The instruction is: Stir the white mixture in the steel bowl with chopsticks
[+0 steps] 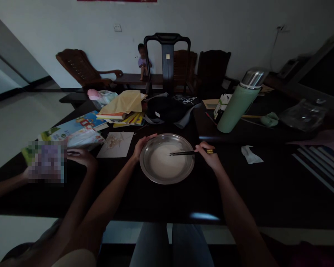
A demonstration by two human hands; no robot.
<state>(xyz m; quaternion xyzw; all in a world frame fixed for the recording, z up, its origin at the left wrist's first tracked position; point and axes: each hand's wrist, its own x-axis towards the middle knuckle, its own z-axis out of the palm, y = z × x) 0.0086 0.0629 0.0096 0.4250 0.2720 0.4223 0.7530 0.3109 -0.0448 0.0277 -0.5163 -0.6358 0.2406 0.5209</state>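
Observation:
A round stainless steel bowl [146, 163] rests on the dark table in front of me. It holds a whitish, milky mixture [167, 164] with a smooth surface. My left hand [141, 146] grips the bowl's far left rim, its fingers partly hidden behind the edge. In my right hand [208, 155] is a pair of dark chopsticks [183, 152] with gold-coloured ends. Their tips reach over the bowl's middle and touch or dip into the mixture. Left of the bowl lies a white sheet of paper [118, 151] with a small heap of thin sticks [113, 142].
On the left, another person's hands [83, 157] hold a blurred-out object. Books and an envelope [124, 104] stand behind the bowl, beside a dark cloth bag [167, 109]. A green thermos [236, 107], crumpled tissue [251, 155] and stacked books [320, 167] are right. Farther back sits a child [143, 63].

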